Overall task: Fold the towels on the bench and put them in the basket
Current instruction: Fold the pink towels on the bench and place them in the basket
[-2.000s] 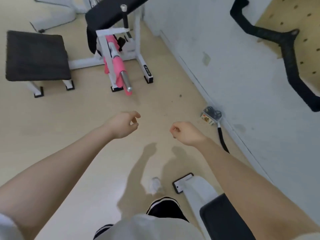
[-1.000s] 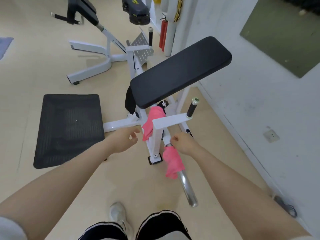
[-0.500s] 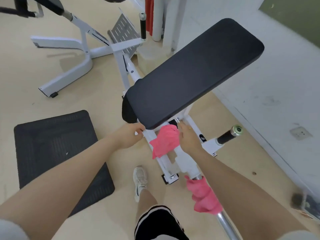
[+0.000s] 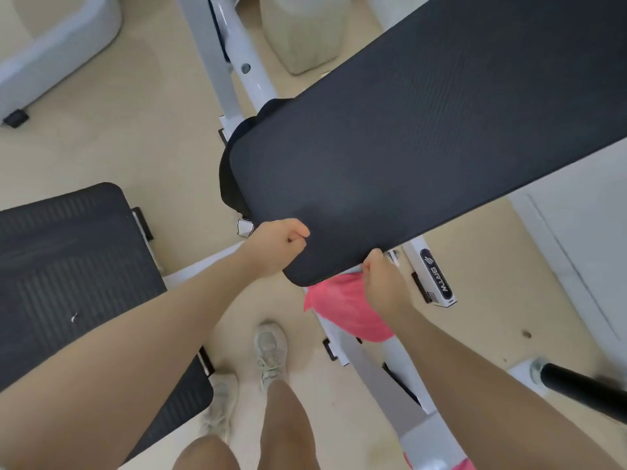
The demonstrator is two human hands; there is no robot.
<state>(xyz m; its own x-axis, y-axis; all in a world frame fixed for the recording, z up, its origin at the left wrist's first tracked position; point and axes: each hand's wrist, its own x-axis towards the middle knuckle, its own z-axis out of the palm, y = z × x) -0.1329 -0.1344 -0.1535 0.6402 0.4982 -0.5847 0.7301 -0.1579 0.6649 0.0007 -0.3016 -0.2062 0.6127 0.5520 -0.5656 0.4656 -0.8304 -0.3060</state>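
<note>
A pink towel point(image 4: 342, 310) hangs bunched on the white frame point(image 4: 373, 371) just under the near end of the black bench pad point(image 4: 424, 144). My right hand point(image 4: 383, 283) is on the towel's upper right part, fingers curled into the cloth below the pad's edge. At the pad's near left corner is my left hand point(image 4: 278, 245), curled into a fist with nothing visible in it. A scrap of a second pink towel point(image 4: 458, 464) shows at the bottom edge. No basket is in view.
A black ribbed platform point(image 4: 68, 266) lies on the floor to the left. A black-gripped handle point(image 4: 583, 388) sticks out at lower right. My shoes point(image 4: 271, 351) stand between the platform and the frame. A white wall point(image 4: 583, 239) is on the right.
The view has closed in on the bench and tipped downward. My right hand has shifted from touching the towel to curling onto it. My left hand stays by the pad's corner.
</note>
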